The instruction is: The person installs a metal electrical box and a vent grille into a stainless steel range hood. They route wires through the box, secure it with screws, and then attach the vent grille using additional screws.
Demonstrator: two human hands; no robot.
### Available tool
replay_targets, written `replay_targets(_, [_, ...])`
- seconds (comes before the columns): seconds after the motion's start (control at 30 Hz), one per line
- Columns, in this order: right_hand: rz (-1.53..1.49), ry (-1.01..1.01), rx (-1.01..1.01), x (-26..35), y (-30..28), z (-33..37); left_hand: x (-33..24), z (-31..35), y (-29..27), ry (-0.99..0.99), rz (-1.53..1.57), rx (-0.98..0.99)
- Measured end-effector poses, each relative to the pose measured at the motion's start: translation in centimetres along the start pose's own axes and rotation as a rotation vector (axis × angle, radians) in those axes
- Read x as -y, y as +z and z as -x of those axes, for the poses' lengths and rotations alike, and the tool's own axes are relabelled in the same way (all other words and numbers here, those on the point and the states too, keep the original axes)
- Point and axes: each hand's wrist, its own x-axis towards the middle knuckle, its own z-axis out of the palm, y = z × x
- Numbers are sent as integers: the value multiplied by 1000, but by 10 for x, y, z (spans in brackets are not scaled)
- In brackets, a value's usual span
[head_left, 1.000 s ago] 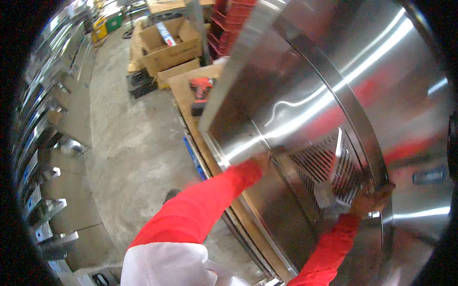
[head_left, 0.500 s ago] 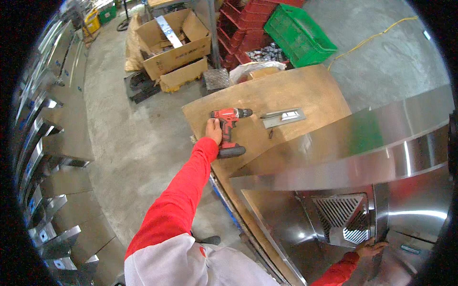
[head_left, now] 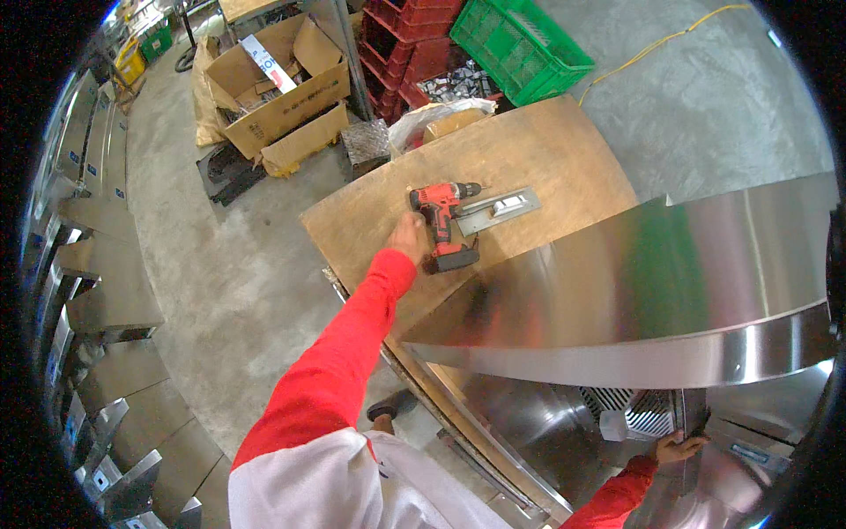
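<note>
A red and black cordless drill (head_left: 438, 220) lies on its side on a brown board (head_left: 352, 207), with its chuck pointing right. My left hand (head_left: 408, 236) is against the drill's handle side, its fingers partly hidden. Just right of the drill is a flat grey metal plate with a raised handle-like piece (head_left: 509, 206). At the lower right, my right hand (head_left: 677, 448) grips a dark metal strip (head_left: 694, 428) inside a large shiny stainless-steel hood (head_left: 564, 309). Beside that strip is a slatted metal grille (head_left: 648, 410), partly covered by the curved steel panel.
Beyond the board stand a cardboard box (head_left: 286, 101) with scraps, stacked red crates (head_left: 401, 44) and a green crate (head_left: 529, 53). A yellow cord (head_left: 656, 44) crosses the floor. Rows of steel parts (head_left: 97, 309) line the left side.
The drill has shifted right, closer to the metal plate, with my left hand following beside it. The curved steel panel now covers more of the grille. My right hand stays at the dark strip.
</note>
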Motion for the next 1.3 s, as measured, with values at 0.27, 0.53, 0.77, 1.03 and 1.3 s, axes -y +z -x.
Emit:
replay_targets(0.27, [-65, 84, -43, 13, 4, 1, 20, 50, -57, 124, -480, 215])
replay_targets(0.53, [-188, -66, -136, 5, 16, 6, -48, 201, -123, 166, 362, -149])
replay_targets(0.77, [-294, 272, 118, 33, 5, 6, -156, 315, 39, 578, -365, 716])
replay_targets(1.03, [-190, 230, 124, 62, -30, -7, -141, 328, 211, 169, -837, 432])
replay_targets(1.3, [-180, 161, 55, 63, -27, -10, -118, 321, 257, 71, -473, 169])
